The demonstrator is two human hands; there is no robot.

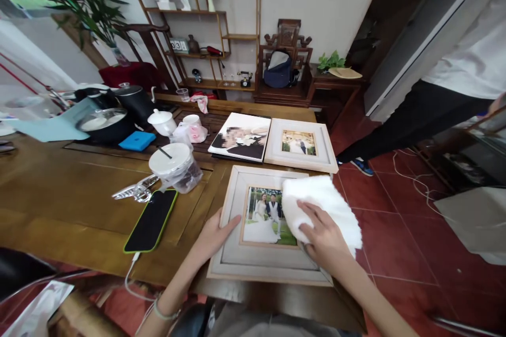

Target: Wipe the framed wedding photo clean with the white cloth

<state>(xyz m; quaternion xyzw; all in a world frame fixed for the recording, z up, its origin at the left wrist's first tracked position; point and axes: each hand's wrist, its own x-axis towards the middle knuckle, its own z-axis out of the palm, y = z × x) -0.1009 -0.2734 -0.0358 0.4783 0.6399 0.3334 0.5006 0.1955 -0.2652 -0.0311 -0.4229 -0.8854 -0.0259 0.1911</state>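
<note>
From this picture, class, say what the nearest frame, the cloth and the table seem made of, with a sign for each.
Frame: probably wood, painted matt off-white; stepped mouldings, a wood-toned inner rim.
Cloth: soft white fabric, perhaps fleecy towelling; it bunches fluffily under the right hand.
Table: wood, brown with a low sheen; grain and joined boards show.

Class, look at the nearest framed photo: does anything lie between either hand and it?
Yes. A white cloth lies between the right hand and the framed photo, covering its right part. The left hand holds the frame's left edge directly, with nothing between.
</note>
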